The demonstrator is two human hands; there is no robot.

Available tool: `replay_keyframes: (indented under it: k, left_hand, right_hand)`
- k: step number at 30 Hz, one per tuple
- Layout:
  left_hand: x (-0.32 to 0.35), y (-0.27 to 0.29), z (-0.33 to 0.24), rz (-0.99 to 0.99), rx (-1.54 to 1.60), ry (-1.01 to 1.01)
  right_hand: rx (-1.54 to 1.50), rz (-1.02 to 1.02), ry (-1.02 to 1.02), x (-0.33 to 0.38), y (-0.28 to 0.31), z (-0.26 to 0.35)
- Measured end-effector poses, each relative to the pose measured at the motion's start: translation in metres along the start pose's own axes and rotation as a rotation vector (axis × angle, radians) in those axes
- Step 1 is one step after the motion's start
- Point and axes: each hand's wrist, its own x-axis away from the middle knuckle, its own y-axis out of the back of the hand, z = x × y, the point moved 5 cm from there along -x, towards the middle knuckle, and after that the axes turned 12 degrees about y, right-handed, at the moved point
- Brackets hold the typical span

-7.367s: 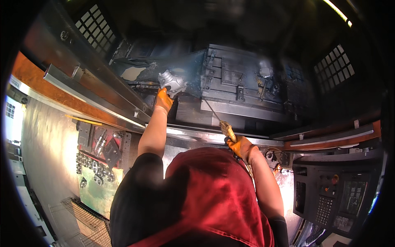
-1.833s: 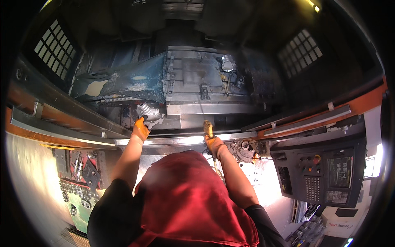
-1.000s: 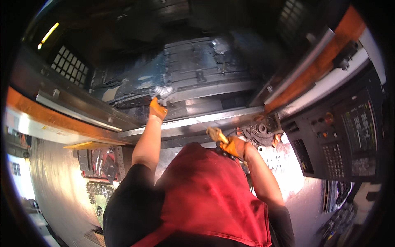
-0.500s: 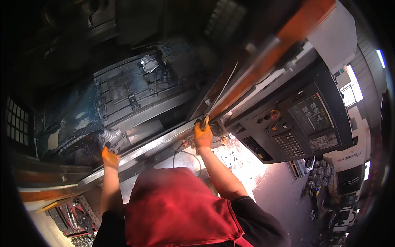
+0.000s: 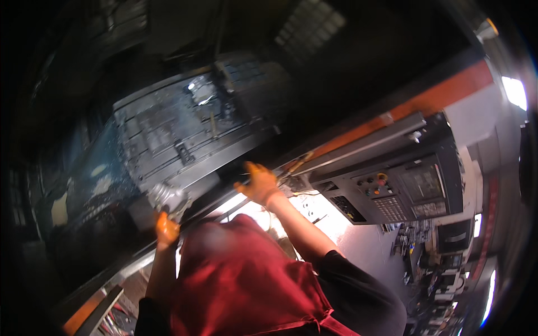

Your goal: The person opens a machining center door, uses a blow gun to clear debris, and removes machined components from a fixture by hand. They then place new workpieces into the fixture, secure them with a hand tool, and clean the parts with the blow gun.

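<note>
My left hand [image 5: 167, 229], in an orange glove, is closed on a silver-grey metal casting [image 5: 169, 197] with a ribbed, rounded body. It holds the casting at the machine's front opening, near the worktable. My right hand [image 5: 259, 183], also orange-gloved, reaches over the front ledge with its fingers apart and nothing in them. Just right of that hand, a yellowish tool [image 5: 301, 162], blurred, lies along the door edge. Inside the machine, a second shiny metal casting [image 5: 203, 91] sits on the slotted worktable [image 5: 154, 120] among clamps.
To the right stands a control panel [image 5: 386, 190] with a screen, keys and a red knob. An orange door beam [image 5: 414, 98] slants across the upper right. Metal parts [image 5: 420, 241] are stacked farther right. Tools [image 5: 115, 322] lie at the lower left.
My right hand has let go of the tool with the long thin rod and moved left, fingers spreading. The left hand still holds its casting, now a little farther right. The view has shifted.
</note>
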Motion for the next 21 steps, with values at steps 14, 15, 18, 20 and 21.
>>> replay_keyframes:
  k: [14, 15, 18, 20, 21]
  left_hand:
    - [0.03, -0.142, -0.081, -0.178, -1.187, -0.5]
    - [0.025, -0.14, -0.088, -0.257, -1.448, -0.611]
    - [0.004, -0.114, -0.098, -0.434, -1.762, -0.615]
    - [-0.017, -0.109, -0.113, -0.438, -1.879, -0.542]
    - [-0.027, -0.106, -0.119, -0.426, -1.962, -0.575]
  right_hand:
    - [-1.243, 0.095, 0.15, -0.133, -0.149, 0.034]
    - [-1.499, 0.093, 0.109, -0.146, -0.188, -0.002]
    - [-2.122, 0.542, -0.309, -0.16, -0.203, 0.021]
    - [-2.264, 0.656, -0.672, -0.172, -0.246, 0.002]
    - [-2.28, 0.599, -0.733, -0.184, -0.269, -0.008]
